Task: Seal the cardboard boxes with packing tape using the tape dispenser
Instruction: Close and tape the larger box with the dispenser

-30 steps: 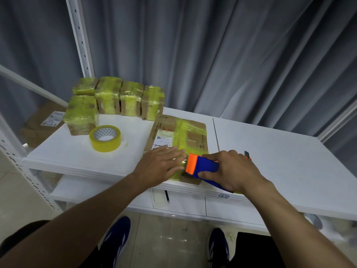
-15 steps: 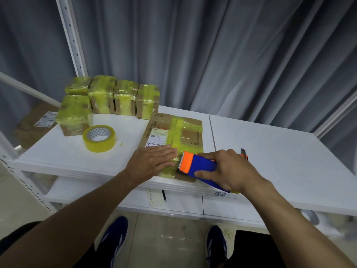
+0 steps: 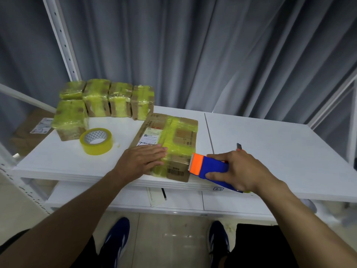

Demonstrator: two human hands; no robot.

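A flat brown cardboard box (image 3: 180,135), banded with yellowish tape and bearing a white shipping label, lies at the near edge of a white tabletop (image 3: 280,144), roughly in the middle. The left hand (image 3: 142,161) rests palm-down on the box's near left part, its fingers (image 3: 156,151) straight, close together and pressed flat on the tape. The right hand (image 3: 239,171) grips a blue plastic tape dispenser (image 3: 209,167) with an orange toothed head, fingers (image 3: 215,175) curled under its body and thumb along the top. The orange head sits at the box's near right edge; whether it touches the cardboard cannot be told.

To the left, well apart from the box, a roll of yellowish packing tape (image 3: 96,141) lies flat on the tabletop. Behind it, five small cardboard boxes (image 3: 96,97), heavily wrapped in the same tape, stand close together at the far left corner. Just behind the right hand, the grey blade tip of a utility knife (image 3: 239,146) shows. A grey curtain (image 3: 193,55) hangs behind. Below the tabletop are a lower shelf (image 3: 183,200) and the person's dark blue shoes (image 3: 116,240).
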